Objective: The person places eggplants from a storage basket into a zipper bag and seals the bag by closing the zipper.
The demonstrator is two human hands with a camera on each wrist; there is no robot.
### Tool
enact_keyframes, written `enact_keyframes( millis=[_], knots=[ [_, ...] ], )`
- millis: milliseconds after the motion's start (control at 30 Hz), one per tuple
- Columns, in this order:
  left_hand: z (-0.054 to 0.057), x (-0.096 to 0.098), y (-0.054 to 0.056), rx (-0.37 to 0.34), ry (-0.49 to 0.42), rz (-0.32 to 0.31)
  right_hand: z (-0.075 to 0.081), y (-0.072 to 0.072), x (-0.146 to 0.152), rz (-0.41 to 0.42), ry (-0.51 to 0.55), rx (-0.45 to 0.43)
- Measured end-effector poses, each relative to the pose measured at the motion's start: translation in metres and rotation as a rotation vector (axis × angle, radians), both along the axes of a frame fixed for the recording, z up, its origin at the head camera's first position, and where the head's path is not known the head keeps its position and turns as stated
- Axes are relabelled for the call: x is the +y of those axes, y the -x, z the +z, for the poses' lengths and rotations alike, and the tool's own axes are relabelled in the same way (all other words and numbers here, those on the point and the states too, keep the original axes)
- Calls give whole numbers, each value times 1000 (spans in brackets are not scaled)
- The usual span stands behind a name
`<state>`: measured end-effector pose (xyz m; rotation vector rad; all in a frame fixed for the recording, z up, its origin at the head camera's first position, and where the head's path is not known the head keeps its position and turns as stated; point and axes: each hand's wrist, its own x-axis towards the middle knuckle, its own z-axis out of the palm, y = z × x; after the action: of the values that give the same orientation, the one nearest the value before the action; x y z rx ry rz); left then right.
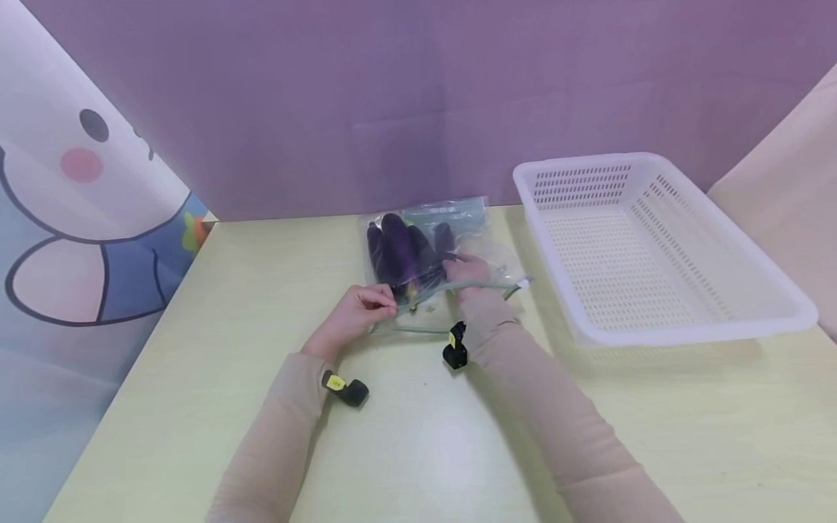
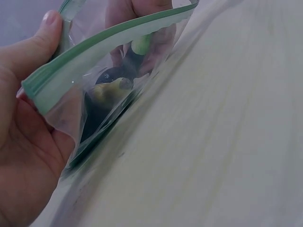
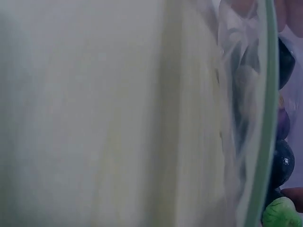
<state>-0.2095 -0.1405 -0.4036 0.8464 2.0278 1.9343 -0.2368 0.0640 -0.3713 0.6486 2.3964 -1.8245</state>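
A clear zip bag with a green zip strip lies on the table, its mouth facing me. Several dark purple eggplants are inside it, side by side. My left hand pinches the left end of the bag's mouth; in the left wrist view the thumb and fingers hold the green strip. Through the mouth reaches my right hand, inside the bag on its right side. It grips an eggplant, whose green stem end shows beside a fingertip in the right wrist view.
A white plastic basket with slotted walls stands to the right on the pale table. Behind the table hangs a purple cloth. A cartoon-printed cloth hangs at the left.
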Motion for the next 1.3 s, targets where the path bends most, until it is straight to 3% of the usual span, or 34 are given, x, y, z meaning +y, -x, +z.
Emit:
enact_keyframes(
  millis=[200, 333, 700, 1000, 1300],
  knots=[
    [-2, -1, 1, 8, -4, -18, -8, 11, 1, 74, -266, 33],
    [-3, -1, 1, 8, -18, -33, -15, 19, 2, 103, -344, 33],
    [-4, -1, 3, 39, -28, -58, -20, 26, 2, 180, -377, 8],
    [-5, -2, 3, 30, 9, -50, -6, 9, -1, 189, -416, 41],
    [-4, -2, 2, 34, 26, -37, -18, 20, 0, 145, -398, 22]
  ],
)
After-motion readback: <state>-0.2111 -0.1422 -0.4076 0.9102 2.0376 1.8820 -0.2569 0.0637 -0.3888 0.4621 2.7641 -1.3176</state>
